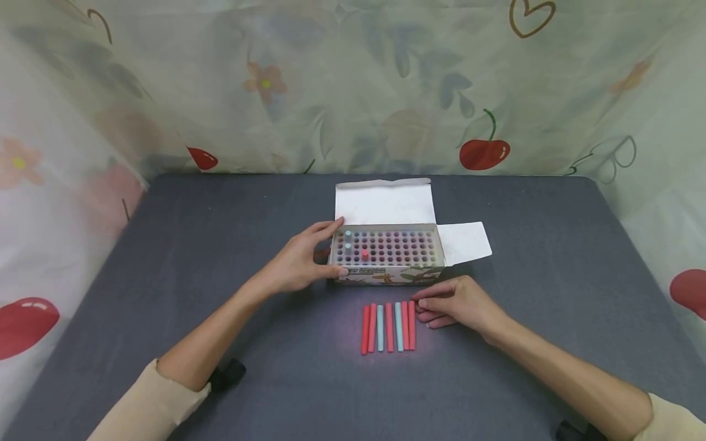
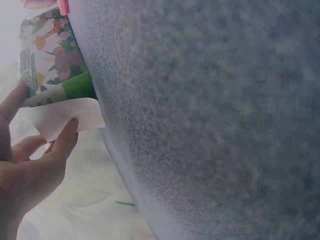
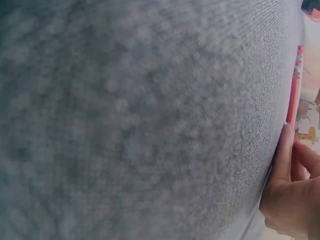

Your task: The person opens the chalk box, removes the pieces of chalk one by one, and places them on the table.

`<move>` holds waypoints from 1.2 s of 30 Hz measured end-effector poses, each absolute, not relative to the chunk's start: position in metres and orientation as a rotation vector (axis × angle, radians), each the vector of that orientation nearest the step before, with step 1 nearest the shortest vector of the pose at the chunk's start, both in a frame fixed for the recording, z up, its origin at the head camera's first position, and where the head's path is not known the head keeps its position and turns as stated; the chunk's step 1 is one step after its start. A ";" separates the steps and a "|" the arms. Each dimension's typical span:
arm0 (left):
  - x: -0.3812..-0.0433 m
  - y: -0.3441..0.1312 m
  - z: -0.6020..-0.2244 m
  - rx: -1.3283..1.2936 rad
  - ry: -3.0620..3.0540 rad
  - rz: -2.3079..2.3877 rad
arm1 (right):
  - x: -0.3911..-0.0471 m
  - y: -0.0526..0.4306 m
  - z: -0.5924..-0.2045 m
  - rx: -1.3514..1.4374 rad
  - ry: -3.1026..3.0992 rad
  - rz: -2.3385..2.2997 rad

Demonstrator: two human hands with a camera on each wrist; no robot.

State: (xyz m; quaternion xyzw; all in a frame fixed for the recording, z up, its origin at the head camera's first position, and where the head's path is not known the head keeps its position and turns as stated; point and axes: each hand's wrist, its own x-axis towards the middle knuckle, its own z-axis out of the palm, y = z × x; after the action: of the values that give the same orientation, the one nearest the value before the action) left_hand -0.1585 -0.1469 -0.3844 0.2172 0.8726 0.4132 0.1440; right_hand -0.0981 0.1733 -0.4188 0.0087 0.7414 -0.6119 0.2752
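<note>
A chalk box (image 1: 388, 275) with an animal print stands on the table, its lid folded back. Inside is a holder full of round holes, where two pale blue chalks (image 1: 348, 247) and one red chalk (image 1: 365, 255) poke up at the left. My left hand (image 1: 300, 260) grips the box's left end, thumb at the front corner and a finger at the back corner. Before the box lies a row of several red and pale blue chalk sticks (image 1: 390, 327). My right hand (image 1: 455, 306) touches the upper end of the rightmost red stick (image 3: 294, 102) with its fingertips.
A white side flap (image 1: 464, 242) sticks out from the box's right end, and the white lid (image 1: 385, 204) leans back behind it. Another white flap (image 2: 65, 116) shows at the left end. Dark grey cloth (image 1: 276, 380) covers the table, with patterned curtain (image 1: 353, 92) around it.
</note>
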 end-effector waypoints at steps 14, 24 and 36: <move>-0.159 -0.146 -0.383 0.623 2.516 1.182 | -0.099 0.170 -0.408 -0.182 1.812 -1.664; -0.160 -0.146 -0.384 0.624 2.526 1.165 | -0.110 0.157 -0.371 -0.351 1.939 -1.637; -0.160 -0.149 -0.384 0.637 2.522 1.151 | -0.129 0.145 -0.354 -0.399 2.002 -1.724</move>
State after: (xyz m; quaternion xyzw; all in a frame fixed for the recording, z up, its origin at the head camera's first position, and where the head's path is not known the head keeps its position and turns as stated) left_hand -0.1599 -0.1487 -0.3837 0.2213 0.8768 0.4003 0.1481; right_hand -0.1288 0.1446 -0.3538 -0.1452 0.7287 -0.6275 0.2326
